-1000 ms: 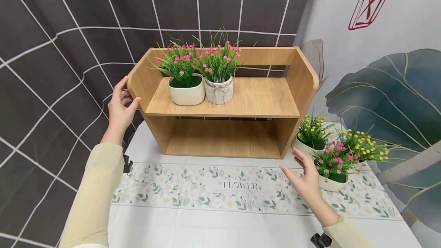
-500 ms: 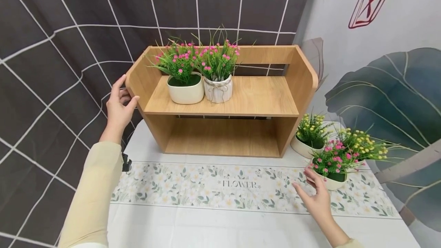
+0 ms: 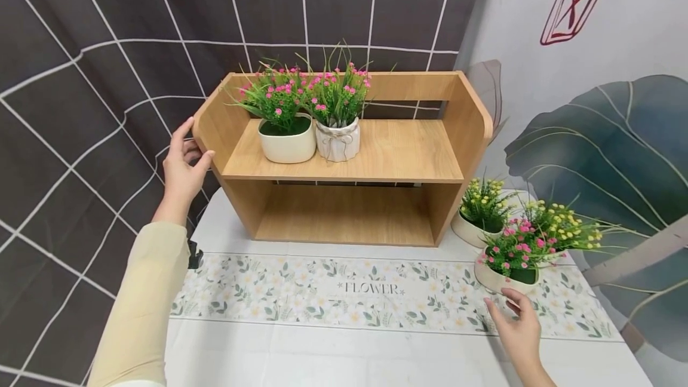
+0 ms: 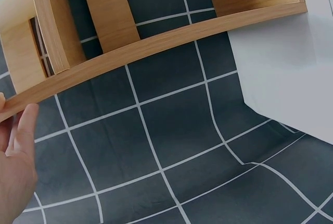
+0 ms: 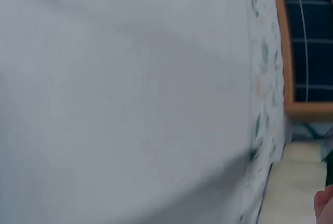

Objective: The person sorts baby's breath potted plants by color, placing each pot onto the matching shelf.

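Just beyond right hand (image 3: pixel 520 326) pink-flowered pot (image 3: pixel 505 276), loose grip, left hand (image 3: pixel 183 163) clasping shelf (image 3: pixel 344 154)

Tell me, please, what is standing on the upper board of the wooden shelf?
Two pots of pink flowers stand on the wooden shelf: a cream pot and a white pot. Foliage hides the board's rear left.
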